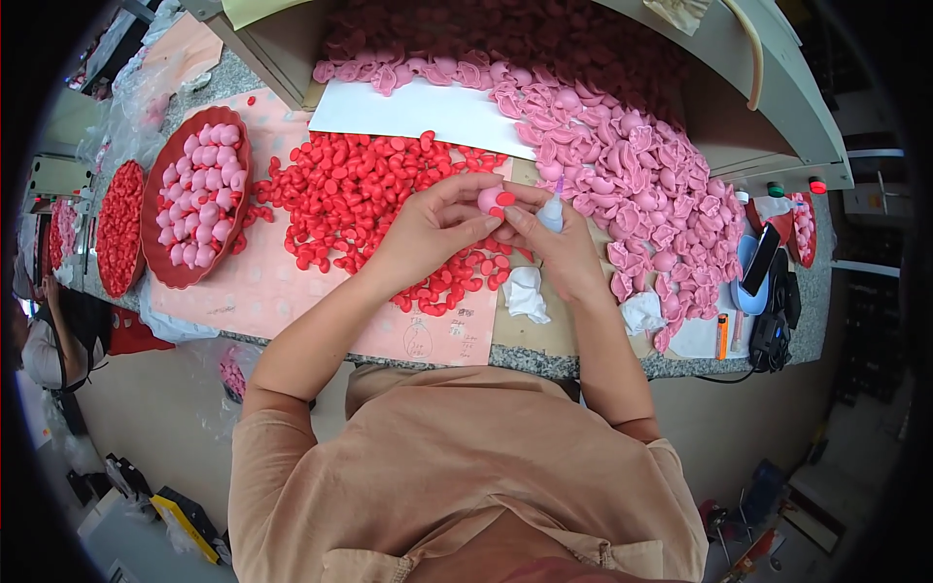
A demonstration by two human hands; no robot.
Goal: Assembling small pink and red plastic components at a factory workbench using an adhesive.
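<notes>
Wears a tan shirt (466,457), nearest the camera, with bare forearms reaching far across a speckled stone tabletop (533,363). Has an orange stick-like thing (721,337) by the near right edge, a black cabled device (771,330) to the right of it, and two crumpled white tissues, one (526,295) between the forearms, one (643,313) right of the right forearm.

Pinches a pink ball (488,200) between thumb and fingertips of the left hand (437,222), with red pieces (505,198) at the ball's right and near sides. Holds thumb and forefinger of the right hand (564,248) close together at that same right side; cannot tell whether touching the ball or just short of it. Grips a small translucent bottle (551,214) in the right hand too, body partly hidden by fingers. Has the ball just left of the bottle, left hand nearer the ball, right hand nearer the bottle; aims the bottle's long axis far and slightly right, past the ball rather than toward it.

Works beside a red heap (350,185) on a pink sheet (243,309) at left and pink cupped pieces (622,165) at right. Has a red oval tray (179,277) of pink balls farther left, and a white sheet (408,112) beyond, before a grey shelf (262,58).
</notes>
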